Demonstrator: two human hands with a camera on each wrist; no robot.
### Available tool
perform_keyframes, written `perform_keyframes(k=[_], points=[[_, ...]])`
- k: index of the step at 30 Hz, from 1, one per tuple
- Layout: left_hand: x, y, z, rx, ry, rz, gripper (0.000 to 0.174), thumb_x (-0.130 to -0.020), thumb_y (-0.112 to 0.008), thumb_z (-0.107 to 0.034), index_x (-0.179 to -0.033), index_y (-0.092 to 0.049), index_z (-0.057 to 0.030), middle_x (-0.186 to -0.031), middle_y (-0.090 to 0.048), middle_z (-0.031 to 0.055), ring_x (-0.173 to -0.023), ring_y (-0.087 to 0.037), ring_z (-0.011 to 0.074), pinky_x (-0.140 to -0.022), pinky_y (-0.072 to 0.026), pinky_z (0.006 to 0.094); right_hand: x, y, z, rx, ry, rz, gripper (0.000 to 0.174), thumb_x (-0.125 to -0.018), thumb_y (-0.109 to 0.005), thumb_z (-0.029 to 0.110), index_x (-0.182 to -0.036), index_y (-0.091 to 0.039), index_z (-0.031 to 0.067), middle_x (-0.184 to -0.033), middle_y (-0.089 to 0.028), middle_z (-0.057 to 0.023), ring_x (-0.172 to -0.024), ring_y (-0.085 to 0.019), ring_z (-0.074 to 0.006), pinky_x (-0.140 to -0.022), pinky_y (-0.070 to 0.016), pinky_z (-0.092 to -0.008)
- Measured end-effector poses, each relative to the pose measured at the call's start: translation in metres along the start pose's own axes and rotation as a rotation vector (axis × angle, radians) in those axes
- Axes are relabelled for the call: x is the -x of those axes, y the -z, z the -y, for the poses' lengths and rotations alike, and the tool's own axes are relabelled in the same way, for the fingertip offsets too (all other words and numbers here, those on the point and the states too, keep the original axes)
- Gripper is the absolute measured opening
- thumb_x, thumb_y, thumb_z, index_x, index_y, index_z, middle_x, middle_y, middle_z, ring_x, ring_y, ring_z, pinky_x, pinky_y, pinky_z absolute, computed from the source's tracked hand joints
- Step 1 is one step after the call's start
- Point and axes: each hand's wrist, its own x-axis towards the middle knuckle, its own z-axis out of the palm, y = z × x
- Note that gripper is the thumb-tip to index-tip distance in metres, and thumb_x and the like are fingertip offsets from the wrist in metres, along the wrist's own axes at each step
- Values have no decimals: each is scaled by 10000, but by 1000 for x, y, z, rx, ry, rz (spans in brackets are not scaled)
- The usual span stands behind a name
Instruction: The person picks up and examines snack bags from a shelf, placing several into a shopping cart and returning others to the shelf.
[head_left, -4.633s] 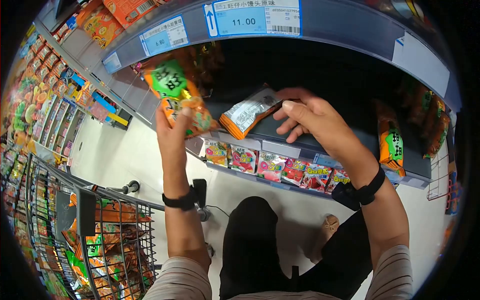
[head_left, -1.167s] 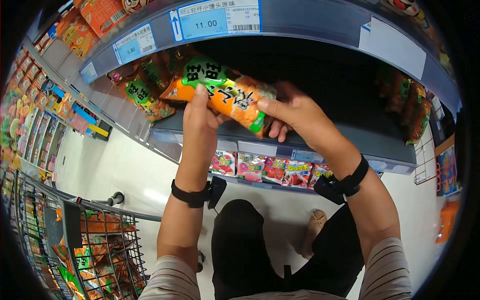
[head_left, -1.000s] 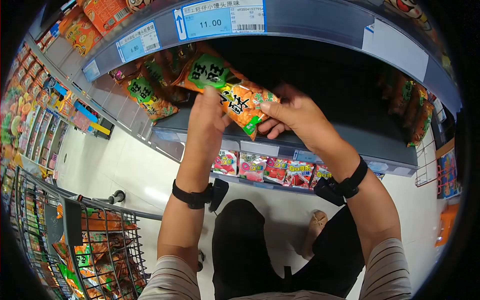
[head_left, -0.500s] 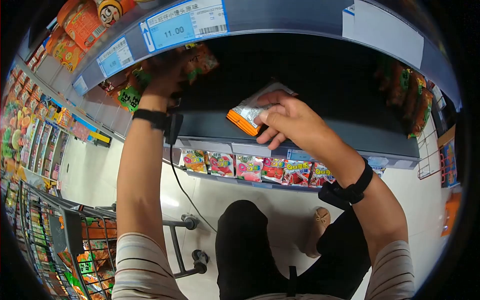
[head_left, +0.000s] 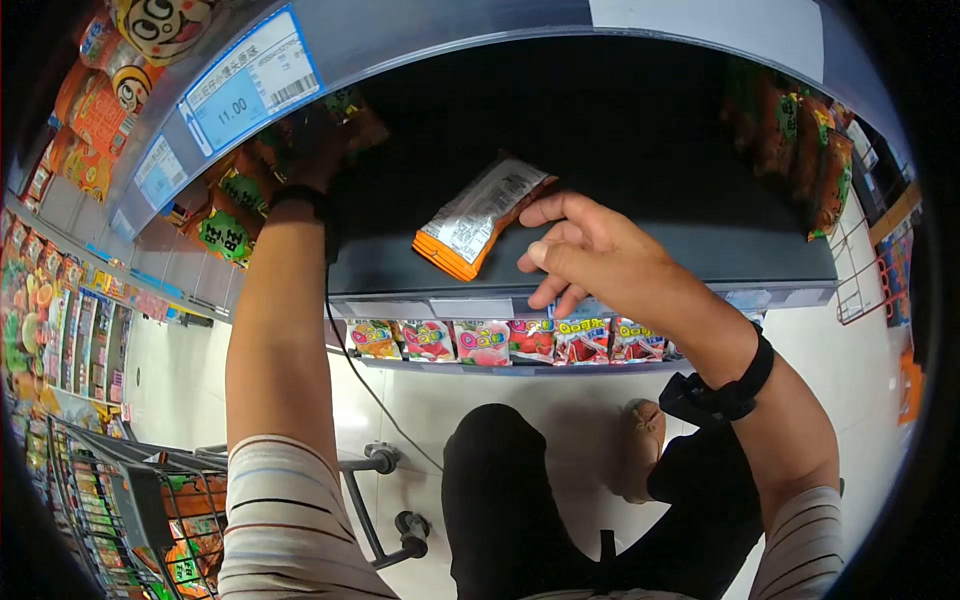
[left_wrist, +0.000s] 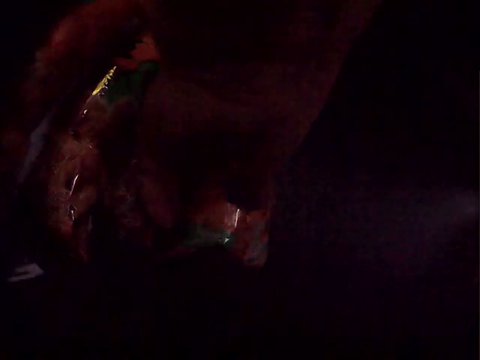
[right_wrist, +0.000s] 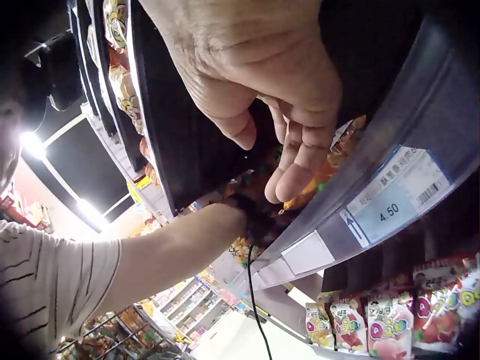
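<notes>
— Start close in. What is different at the right hand?

— Half a second ago its thumb and fingers pinched the silver-backed packet. Now that grip is off. The fingers hang loosely bent and hold nothing, as the right wrist view shows plainly. The hand hovers over the front edge of the shelf, its index fingertip just beside the packet's end. I cannot tell whether it touches.

— And the packet itself?

— It lies flat with its printed back up and its orange seam toward the front lip. It is on the bare dark middle of the shelf, apart from the other stock.

— Further in, the left hand?

— The forearm now reaches up and back into the shelf's dark left corner. There it is among the orange-and-green packets standing under the price label. A second ago it held one of that kind out in front, together with the right hand. The hand is in shadow and the left wrist view is nearly black. So I cannot tell whether its fingers are closed on a packet or have let go.

— What does that mean for the work?

— I judge that the shared packet has gone into the left-hand row, or is just arriving there. The silver-backed one is set down, but it lies loose and face down, lined up with nothing. The far packets at the right end stand well apart from both hands.
</notes>
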Motion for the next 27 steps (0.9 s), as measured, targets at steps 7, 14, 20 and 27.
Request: perform_keyframes(k=[7,14,20,27], points=[[-2,-11,11,-171,-53,-82,653,-996,-637,-360,-1527,-435,-38,-1564,-428,237,-1461,-396,395,-1222,-304,460,-3,4,-3,-7,-20,18,484,-1017,-622,210,-1398,-478,-50,-1163,-667,-213,-914,-732,-228,-735,-595,-311],[-20,-11,37,-340,-374,-104,746,-965,-634,-451,-1536,-348,-64,-1563,-376,230,-1483,-322,391,-1216,-234,537,-6,1,-6,9,-25,21,457,-1013,-617,193,-1384,-492,-44,-1153,-673,-195,-925,-724,-214,-749,-590,-309],[26,22,-16,-575,-546,-102,503,-993,-614,-362,-1402,-551,-75,-1415,-567,209,-1399,-480,344,-1164,-370,499,-7,3,-8,66,65,-82,352,-999,-587,148,-1305,-566,-25,-1122,-685,-123,-945,-687,-166,-823,-559,-304],[191,59,-126,11,-237,113,478,-959,-718,-387,-1226,-699,9,-1172,-716,241,-1095,-677,389,-971,-515,418,-10,10,-36,257,220,-263,224,-984,-586,97,-1156,-646,-33,-965,-692,-79,-865,-658,-128,-748,-517,-278]])
